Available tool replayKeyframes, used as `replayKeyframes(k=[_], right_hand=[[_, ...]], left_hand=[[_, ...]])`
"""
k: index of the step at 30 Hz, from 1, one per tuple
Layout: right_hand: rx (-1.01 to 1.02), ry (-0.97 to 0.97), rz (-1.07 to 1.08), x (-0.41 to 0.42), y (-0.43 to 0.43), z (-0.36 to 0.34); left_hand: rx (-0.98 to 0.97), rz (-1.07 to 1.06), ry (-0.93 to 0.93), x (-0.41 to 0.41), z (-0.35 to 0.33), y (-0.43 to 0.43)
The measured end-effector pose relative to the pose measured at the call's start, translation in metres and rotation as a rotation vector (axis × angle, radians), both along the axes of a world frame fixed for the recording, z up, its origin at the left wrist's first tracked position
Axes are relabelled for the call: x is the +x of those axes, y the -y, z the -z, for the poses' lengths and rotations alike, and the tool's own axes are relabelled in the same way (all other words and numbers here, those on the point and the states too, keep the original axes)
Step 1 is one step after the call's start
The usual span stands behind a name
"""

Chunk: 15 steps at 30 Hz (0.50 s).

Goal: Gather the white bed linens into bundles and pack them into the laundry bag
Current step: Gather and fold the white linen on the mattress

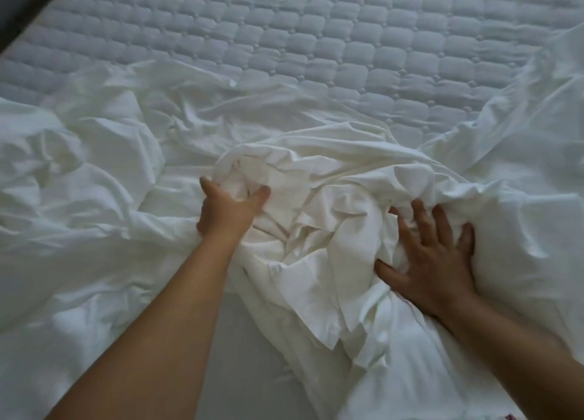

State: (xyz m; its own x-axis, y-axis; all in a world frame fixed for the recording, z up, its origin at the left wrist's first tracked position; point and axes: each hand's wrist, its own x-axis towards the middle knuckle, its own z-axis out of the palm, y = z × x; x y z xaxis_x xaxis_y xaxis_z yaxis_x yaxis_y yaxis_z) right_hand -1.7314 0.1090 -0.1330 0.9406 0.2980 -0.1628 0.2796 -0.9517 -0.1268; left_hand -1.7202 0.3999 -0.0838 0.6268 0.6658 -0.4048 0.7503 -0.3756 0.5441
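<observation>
Head view, looking down the bed. The white bed linens [79,198] lay crumpled across the near half of the mattress [316,40], whose quilted top was bare on the far half. Left hand [232,211]: grip clenched on a raised fold at the middle of the heap, thumb showing, fingers buried in cloth. I judged this the pulling hand, placed to draw slack toward the centre. Right hand [433,255]: grip released, fingers splayed and pressing on the bunched cloth just to the right, probably pinning the pile so it would not spread during gathering. A loose bundle [316,236] sat between the two hands, only half formed. I judged the task early, with nothing packed. Laundry bag not in view. In the way: long tails of sheet ran off to the left and up the right edge, well apart from both hands. They would likely drag on any lift. A dark strip [12,8] showed past the far left corner of the mattress. I could not tell whether it was floor or frame.
</observation>
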Motion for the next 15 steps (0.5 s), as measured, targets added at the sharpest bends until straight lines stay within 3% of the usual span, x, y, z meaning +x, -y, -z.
replayKeyframes(k=[4,6,8,11,15], right_hand=[[0.111,-0.044,0.050,0.002,0.002,-0.025],[0.374,0.005,0.088,0.001,0.006,-0.045],[0.651,0.024,0.138,0.002,0.011,-0.067],[0.824,0.154,0.238,0.014,0.030,-0.095],[0.671,0.161,0.347,0.037,0.076,-0.100]], left_hand=[[0.137,0.066,0.336,0.004,-0.028,0.023],[0.127,0.216,0.490,0.007,-0.054,0.054],[0.146,0.511,0.618,0.004,-0.073,0.097],[0.178,0.935,0.557,-0.003,-0.070,0.161],[0.211,1.096,0.381,0.003,-0.038,0.202]])
